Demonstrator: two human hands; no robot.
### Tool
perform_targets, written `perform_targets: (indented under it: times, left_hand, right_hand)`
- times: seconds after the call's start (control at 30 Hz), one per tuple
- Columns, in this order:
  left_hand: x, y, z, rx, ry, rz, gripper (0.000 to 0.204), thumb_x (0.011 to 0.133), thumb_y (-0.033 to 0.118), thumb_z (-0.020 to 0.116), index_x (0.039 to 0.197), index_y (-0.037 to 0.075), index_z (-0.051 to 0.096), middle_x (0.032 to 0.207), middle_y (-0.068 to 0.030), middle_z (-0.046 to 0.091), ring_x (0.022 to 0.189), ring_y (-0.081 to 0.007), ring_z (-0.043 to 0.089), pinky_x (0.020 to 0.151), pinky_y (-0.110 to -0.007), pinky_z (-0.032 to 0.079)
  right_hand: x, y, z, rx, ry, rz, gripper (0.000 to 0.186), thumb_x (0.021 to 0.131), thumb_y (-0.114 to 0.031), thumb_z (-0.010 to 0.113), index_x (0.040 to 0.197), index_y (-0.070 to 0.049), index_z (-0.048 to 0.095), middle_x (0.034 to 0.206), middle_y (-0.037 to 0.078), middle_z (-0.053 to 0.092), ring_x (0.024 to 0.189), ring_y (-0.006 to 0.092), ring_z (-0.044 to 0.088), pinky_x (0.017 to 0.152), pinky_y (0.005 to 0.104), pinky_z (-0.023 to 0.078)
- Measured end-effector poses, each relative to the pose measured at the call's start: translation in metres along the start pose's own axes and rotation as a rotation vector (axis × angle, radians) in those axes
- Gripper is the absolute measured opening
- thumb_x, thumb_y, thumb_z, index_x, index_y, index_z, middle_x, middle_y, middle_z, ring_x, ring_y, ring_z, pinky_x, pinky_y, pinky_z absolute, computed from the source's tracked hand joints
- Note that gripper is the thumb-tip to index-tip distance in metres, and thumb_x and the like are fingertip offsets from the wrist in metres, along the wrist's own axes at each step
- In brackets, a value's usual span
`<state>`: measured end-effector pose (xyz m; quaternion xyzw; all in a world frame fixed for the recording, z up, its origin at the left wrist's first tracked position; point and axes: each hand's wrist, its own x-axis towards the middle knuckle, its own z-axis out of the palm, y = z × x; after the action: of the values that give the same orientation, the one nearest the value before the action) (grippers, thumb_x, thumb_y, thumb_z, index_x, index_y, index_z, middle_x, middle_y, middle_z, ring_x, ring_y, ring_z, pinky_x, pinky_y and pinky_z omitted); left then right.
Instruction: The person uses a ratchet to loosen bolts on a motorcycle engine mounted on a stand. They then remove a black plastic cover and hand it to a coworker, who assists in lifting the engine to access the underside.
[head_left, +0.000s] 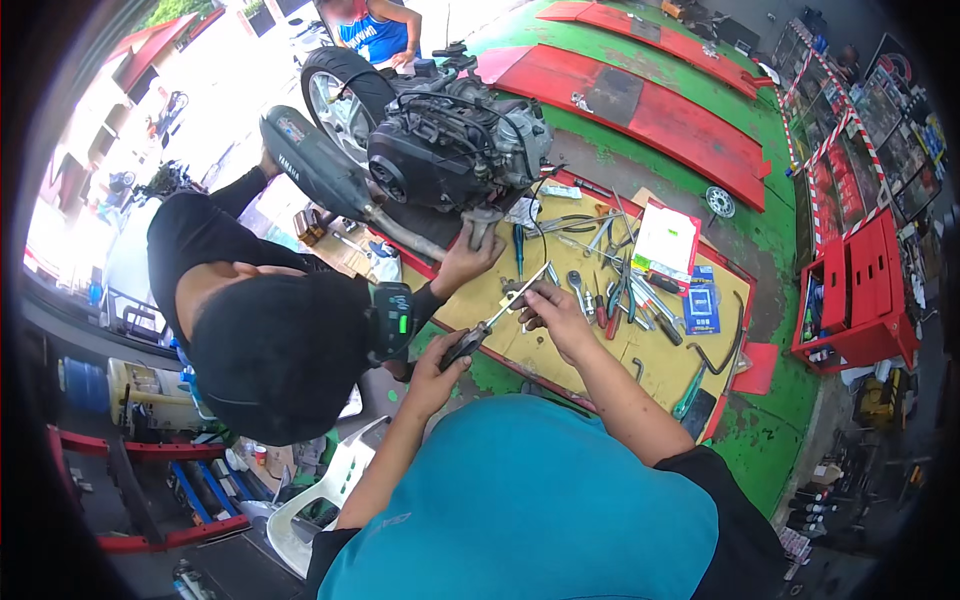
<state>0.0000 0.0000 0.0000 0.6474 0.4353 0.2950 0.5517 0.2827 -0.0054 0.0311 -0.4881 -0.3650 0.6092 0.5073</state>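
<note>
Two hands share one screwdriver: left hand is clamped on its dark handle, low and near the body; right hand is closed w/ fingers pinching a small metal part at the shaft's far end. Below lies a yellow board strewn w/ wrenches, on green floor in an open workshop; engine beyond. Shaft's long axis runs diagonally, tip pointing up-right, away from wearer. A co-worker's hand rests on the engine's base.
</note>
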Motion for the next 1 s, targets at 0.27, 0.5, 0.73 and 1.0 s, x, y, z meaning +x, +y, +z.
perform_targets:
  times: [0.27, 0.5, 0.73, 1.0]
  left_hand:
    - [0.006, 0.037, 0.019, 0.059, 0.213, 0.08, 0.043, 0.096, 0.011, 0.074, 0.136, -0.001, 0.064, 0.116, -0.0095, 0.064, 0.106, -0.0175, 0.064, 0.095, -0.03, 0.05]
    - [0.008, 0.068, -0.001, 0.044, 0.393, 0.099, 0.042, 0.097, 0.007, 0.071, 0.137, 0.0, 0.062, 0.119, -0.0076, 0.062, 0.11, -0.0148, 0.061, 0.093, -0.027, 0.052]
    - [0.027, 0.111, -0.038, 0.038, 0.674, 0.152, 0.038, 0.102, 0.012, 0.07, 0.136, -0.003, 0.064, 0.097, -0.005, 0.07, 0.077, -0.0093, 0.063, 0.068, -0.024, 0.053]
    - [0.068, 0.131, -0.077, -0.025, 0.692, 0.108, 0.034, 0.103, 0.012, 0.069, 0.133, -0.003, 0.067, 0.086, -0.0007, 0.066, 0.068, -0.0059, 0.059, 0.059, -0.023, 0.045]
  right_hand:
    - [0.015, -0.004, -0.018, 0.04, -0.063, -0.046, 0.042, 0.11, -0.033, 0.053, 0.14, -0.005, 0.063, 0.109, 0.005, 0.075, 0.092, 0.0141, 0.065, 0.08, 0.0298, 0.052]
    - [0.071, -0.055, 0.009, -0.091, -0.208, -0.156, 0.043, 0.111, -0.036, 0.053, 0.131, -0.001, 0.065, 0.109, 0.008, 0.073, 0.091, 0.0133, 0.066, 0.079, 0.029, 0.053]
    - [0.148, -0.103, 0.072, -0.095, -0.176, -0.236, 0.03, 0.107, -0.028, 0.061, 0.102, 0.0, 0.07, 0.09, 0.005, 0.075, 0.074, 0.0123, 0.067, 0.064, 0.0296, 0.051]
    - [0.193, -0.117, 0.103, -0.002, -0.118, -0.171, 0.026, 0.11, -0.027, 0.056, 0.103, -0.004, 0.066, 0.09, 0.004, 0.07, 0.073, 0.0109, 0.063, 0.065, 0.0275, 0.051]
